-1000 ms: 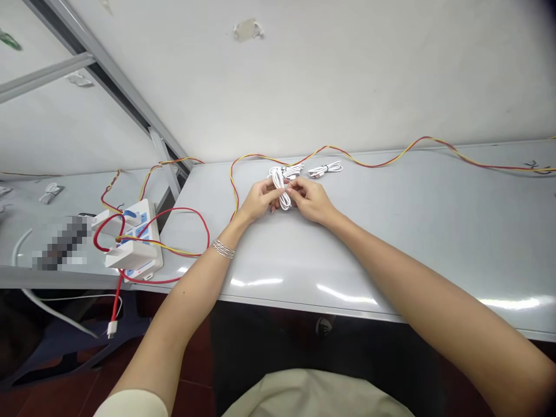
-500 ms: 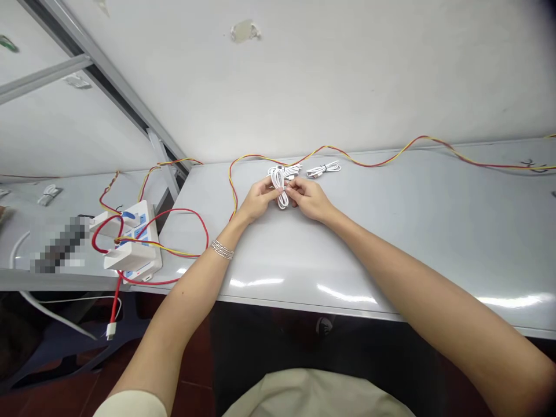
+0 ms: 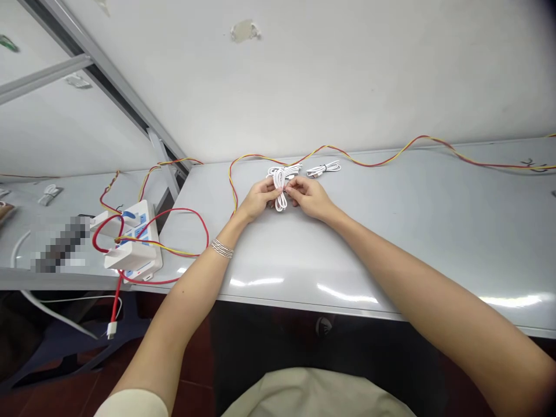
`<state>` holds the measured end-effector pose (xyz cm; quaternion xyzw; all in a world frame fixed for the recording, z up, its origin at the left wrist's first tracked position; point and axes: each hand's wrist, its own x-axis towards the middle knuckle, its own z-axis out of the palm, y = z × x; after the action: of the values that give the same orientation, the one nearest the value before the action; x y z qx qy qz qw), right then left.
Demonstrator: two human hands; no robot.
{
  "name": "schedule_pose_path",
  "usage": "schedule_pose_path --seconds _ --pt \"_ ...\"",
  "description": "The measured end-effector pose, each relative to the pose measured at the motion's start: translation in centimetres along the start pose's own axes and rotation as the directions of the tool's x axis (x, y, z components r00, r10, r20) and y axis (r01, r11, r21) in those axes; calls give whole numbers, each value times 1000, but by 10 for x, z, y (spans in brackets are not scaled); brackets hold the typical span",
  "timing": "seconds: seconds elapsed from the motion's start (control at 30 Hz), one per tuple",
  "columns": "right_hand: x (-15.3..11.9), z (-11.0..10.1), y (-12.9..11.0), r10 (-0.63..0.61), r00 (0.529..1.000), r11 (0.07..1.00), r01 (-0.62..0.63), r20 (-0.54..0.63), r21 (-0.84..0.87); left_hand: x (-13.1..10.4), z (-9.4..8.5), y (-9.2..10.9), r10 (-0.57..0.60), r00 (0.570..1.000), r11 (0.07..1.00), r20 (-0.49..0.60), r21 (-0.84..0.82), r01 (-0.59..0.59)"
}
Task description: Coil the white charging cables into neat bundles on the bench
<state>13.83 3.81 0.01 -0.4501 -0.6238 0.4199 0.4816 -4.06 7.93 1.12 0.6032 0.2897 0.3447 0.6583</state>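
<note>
A coiled white cable [image 3: 280, 180] stands upright above the grey table, pinched at its middle by my left hand [image 3: 260, 198]. My right hand [image 3: 306, 194] is closed at the coil's right side, its fingertips pinching what looks like a small dark tie there. Just behind the held coil lie more bundled white cables [image 3: 294, 170], partly hidden by it. One separate white cable bundle with a dark tie [image 3: 324, 168] rests to their right.
A white power strip [image 3: 152, 231] with plugged-in adapters and red cables sits at the left. A red and yellow twisted wire [image 3: 382, 164] runs along the back wall. Another white bundle [image 3: 50, 194] lies on the far left table. A metal frame [image 3: 163, 156] divides the tables.
The held coil has turned slightly to a more upright angle, its lower end shifting a little left. Both hands stay in nearly the same place.
</note>
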Motion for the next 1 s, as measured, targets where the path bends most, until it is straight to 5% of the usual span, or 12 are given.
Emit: schedule_pose_path --seconds 0.23,1.0 --pt "-2 1 -2 -41 999 991 37 -26 -129 -3 3 4 31 997 999 -66 39 -28" --pt "-7 2 -3 -209 977 949 190 -50 -251 -1 0 0 45 998 999 -32 19 -44"
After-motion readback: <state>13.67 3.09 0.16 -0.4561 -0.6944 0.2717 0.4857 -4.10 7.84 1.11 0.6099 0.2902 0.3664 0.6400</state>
